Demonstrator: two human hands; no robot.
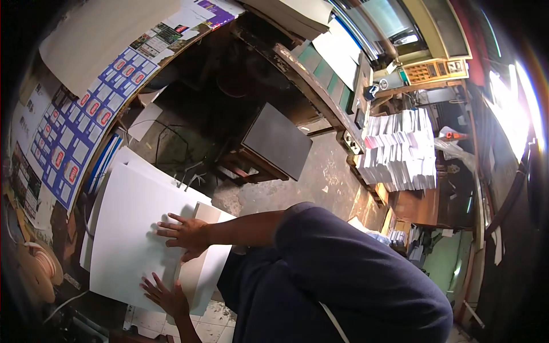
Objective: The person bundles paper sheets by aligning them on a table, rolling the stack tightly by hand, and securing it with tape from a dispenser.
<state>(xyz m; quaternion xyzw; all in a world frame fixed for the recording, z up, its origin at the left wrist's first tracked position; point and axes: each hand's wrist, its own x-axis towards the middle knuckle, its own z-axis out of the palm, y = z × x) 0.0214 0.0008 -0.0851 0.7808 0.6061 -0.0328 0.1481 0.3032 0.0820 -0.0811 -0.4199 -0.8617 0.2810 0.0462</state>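
A large white sheet of paper or card [131, 228] lies in front of me, over other white sheets. My left hand [166, 295] rests on its lower part, palm down with the fingers spread. Higher up, my right hand [186, 234] presses flat on the same sheet, fingers apart and thumb toward the left hand. Neither hand grips anything. A narrow beige strip of board [200, 251] runs along the sheet's side nearest my body, partly under my right hand and wrist.
Printed blue sheets [86, 123] cover a table at the left, with a large beige sheet [108, 40] on top. A grey-topped stool or small table [277, 140] stands beyond. Tall paper stacks [400, 151] rise at right. A spool [43, 263] sits at lower left.
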